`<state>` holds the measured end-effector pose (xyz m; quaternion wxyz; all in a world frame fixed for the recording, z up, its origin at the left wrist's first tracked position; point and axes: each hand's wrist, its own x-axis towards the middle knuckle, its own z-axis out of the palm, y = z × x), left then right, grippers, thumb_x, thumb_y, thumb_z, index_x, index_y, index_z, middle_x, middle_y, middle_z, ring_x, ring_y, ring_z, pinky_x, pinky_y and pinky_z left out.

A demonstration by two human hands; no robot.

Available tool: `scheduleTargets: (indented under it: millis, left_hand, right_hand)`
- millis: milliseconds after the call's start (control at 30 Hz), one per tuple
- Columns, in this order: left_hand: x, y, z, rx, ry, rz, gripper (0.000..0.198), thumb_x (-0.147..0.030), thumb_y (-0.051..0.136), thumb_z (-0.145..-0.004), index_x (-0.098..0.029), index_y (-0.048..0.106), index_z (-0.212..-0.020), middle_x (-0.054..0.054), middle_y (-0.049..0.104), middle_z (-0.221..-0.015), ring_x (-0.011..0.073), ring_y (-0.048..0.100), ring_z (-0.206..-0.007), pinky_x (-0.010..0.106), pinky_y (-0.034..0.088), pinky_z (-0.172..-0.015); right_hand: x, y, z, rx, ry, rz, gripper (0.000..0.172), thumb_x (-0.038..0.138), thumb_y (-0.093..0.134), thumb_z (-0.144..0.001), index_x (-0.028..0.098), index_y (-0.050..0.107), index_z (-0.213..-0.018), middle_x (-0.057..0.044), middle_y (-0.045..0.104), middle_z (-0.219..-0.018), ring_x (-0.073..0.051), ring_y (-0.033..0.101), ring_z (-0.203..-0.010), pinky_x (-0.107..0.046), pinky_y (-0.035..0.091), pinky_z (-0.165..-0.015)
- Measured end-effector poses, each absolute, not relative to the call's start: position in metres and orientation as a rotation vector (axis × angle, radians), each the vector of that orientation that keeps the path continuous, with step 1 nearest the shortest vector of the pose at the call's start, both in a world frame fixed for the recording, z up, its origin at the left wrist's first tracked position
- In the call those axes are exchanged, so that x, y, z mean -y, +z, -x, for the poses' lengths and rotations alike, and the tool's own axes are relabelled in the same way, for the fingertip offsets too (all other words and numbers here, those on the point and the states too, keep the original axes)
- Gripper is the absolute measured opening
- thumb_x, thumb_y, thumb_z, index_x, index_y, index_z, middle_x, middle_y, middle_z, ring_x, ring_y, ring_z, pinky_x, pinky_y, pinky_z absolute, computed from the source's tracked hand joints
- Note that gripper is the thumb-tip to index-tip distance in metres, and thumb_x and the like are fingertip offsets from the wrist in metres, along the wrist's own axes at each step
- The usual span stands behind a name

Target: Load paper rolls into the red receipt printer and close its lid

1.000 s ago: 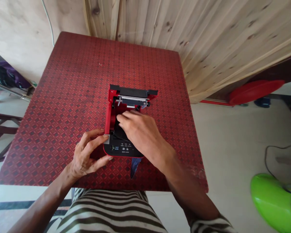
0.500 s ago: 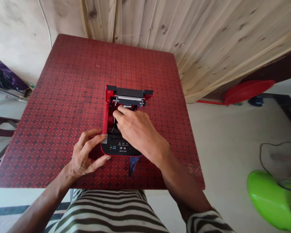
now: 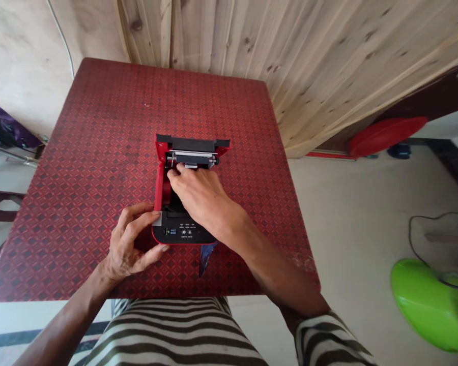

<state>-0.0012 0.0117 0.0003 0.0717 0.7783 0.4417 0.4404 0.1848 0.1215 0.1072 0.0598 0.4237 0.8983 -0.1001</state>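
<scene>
A small red and black printer (image 3: 183, 223) lies on the table with its lid (image 3: 194, 144) raised at the far side. Its near end is a black panel with small printed signs. My left hand (image 3: 132, 236) grips the printer's near left corner, fingertips on the side and top, thumb against the front edge. Over the open compartment is my right hand (image 3: 204, 195), its fingers curled down inside. Whatever those fingertips hold or touch is hidden by the hand. A dark, shiny strip (image 3: 206, 258) sticks out from under the printer's front edge.
The table (image 3: 110, 132) has a red patterned cover. A wooden plank wall (image 3: 221, 35) stands behind it. On the floor to the right are a green plastic object (image 3: 423, 310) and a red round item (image 3: 389, 135). A dark wooden chair (image 3: 2, 213) is at the left.
The view has shifted slightly, so the printer appears a little farther left. A black piece seen below my right fingers earlier no longer shows there. My left hand keeps its hold on the corner.
</scene>
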Motion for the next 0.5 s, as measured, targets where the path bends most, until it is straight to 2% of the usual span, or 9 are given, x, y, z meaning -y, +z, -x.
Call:
scheduleTargets:
  millis: [100,300,500]
  left_hand:
    - [-0.012,0.001,0.001,-1.34,1.319,-2.341,0.059,-0.043,0.075,-0.094,-0.022,0.055,-0.146,0.015,0.068,-0.125,0.026,0.071,-0.11,0.04,0.065,-0.088]
    - [-0.012,0.001,0.001,-1.33,1.314,-2.34,0.057,-0.043,0.075,-0.095,-0.02,0.056,-0.143,0.016,0.068,-0.125,0.026,0.07,-0.111,0.039,0.064,-0.088]
    - [-0.013,0.001,0.001,-1.349,1.306,-2.331,0.056,-0.046,0.073,-0.096,-0.022,0.056,-0.143,0.014,0.069,-0.125,0.0254,0.072,-0.109,0.039,0.065,-0.087]
  right_hand:
    - [-0.122,0.104,-0.182,-2.708,-0.323,-1.259,0.044,-0.003,0.035,-0.101,0.007,0.074,-0.119,-0.023,0.075,-0.121,-0.03,0.076,-0.106,-0.042,0.059,-0.084]
    - [-0.125,0.102,-0.182,-2.676,-0.331,-1.311,0.041,0.001,0.037,-0.102,0.01,0.069,-0.127,-0.019,0.078,-0.114,-0.031,0.078,-0.1,-0.04,0.057,-0.075]
    - [-0.109,0.114,-0.196,-2.782,-0.335,-1.392,0.029,0.01,0.048,-0.104,0.017,0.07,-0.121,-0.01,0.08,-0.101,-0.024,0.077,-0.082,-0.034,0.052,-0.065]
